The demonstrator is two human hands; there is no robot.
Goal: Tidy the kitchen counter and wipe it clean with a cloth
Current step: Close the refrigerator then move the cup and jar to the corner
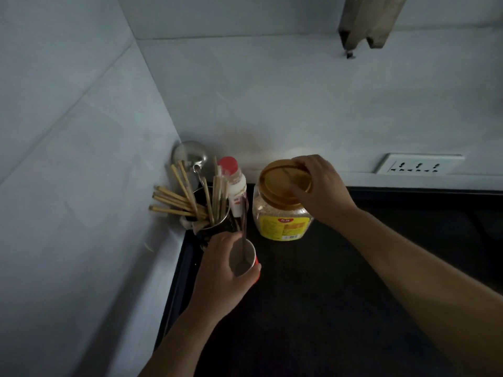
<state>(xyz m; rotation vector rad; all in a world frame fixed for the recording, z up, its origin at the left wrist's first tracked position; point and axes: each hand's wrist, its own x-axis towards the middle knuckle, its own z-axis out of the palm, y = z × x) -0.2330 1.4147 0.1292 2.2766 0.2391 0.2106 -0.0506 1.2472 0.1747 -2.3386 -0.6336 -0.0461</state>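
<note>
My left hand [217, 270] is wrapped around a small red paper cup [243, 258] with a metal spoon [244, 240] standing in it, near the left end of the dark counter [340, 295]. My right hand [321, 189] grips the amber lid of a clear plastic jar [281, 213] with a yellow label, which holds pale granules and stands on the counter by the back wall. No cloth is in view.
A metal holder [206, 213] full of wooden chopsticks and a ladle [190, 155] fills the corner. A white bottle with a red cap [234, 186] stands between it and the jar. A wall socket [419, 164] sits at the back right.
</note>
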